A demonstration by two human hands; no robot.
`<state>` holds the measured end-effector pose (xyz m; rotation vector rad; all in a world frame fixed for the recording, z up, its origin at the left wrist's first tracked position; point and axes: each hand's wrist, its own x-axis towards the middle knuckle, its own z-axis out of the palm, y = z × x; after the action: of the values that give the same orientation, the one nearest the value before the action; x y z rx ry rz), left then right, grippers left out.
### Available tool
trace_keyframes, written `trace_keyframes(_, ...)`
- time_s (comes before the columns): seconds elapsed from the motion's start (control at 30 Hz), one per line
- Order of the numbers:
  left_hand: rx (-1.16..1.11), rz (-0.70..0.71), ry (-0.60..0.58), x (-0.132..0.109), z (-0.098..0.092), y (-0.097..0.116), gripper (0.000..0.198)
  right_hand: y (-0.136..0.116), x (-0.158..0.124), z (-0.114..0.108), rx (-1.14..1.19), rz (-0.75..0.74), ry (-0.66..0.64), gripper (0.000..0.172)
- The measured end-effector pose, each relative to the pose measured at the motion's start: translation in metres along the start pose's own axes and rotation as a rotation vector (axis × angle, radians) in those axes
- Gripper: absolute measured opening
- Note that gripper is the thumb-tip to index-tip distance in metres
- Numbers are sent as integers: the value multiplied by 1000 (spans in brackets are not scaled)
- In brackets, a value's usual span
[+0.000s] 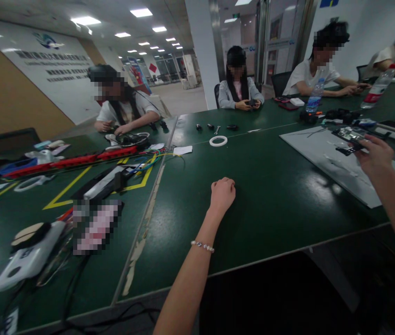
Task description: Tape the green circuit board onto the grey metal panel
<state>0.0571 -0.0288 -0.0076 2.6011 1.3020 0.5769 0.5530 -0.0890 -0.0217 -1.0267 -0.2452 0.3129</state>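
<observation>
My left hand [223, 193] rests on the green table [253, 186] near its middle, its fingers curled under. What the fingers hold, if anything, is hidden. At the right, my right hand [377, 152] grips a dark electronic part [350, 141] by its edge, just above a light grey board [337, 167]. Beyond my left hand lies a white ring [218, 141], like a roll of tape. Behind the ring are several small dark pieces and a small wrench [217, 130].
A red power strip [75, 161], cables, a pink phone-like item [100, 227] and a white device [28, 256] lie on the left. Two bottles stand at the back right, one with a blue label [315, 96], one red-capped [378, 87]. Several people sit around the table.
</observation>
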Motion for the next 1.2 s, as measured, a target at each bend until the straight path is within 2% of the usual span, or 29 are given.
trace_keyframes(0.13,11,0,5,1,0,0,26,1,-21,6,34,0,-223,29)
trace_keyframes(0.4,-6,-25,14,1,-2,3,28,15,-67,16,-175,229,-572,41)
trace_keyframes(0.57,-31,-45,148,3,-6,5,29,15,-115,37,-323,376,-825,44)
trace_keyframes(0.73,-104,-31,282,4,-10,9,31,18,-170,62,-392,421,-1109,41)
trace_keyframes(0.83,-162,-37,301,5,-11,12,34,26,-197,73,-431,425,-1278,41)
trace_keyframes(0.93,-165,-47,266,6,-9,12,37,40,-218,81,-499,329,-1420,40)
trace_keyframes(1.0,-133,-30,221,6,-7,11,38,48,-229,85,-589,125,-1456,38)
trace_keyframes(1.1,-68,12,125,4,-2,11,41,54,-240,89,-722,-259,-1446,37)
trace_keyframes(1.2,-1,43,13,1,1,10,46,54,-245,89,-786,-424,-1454,40)
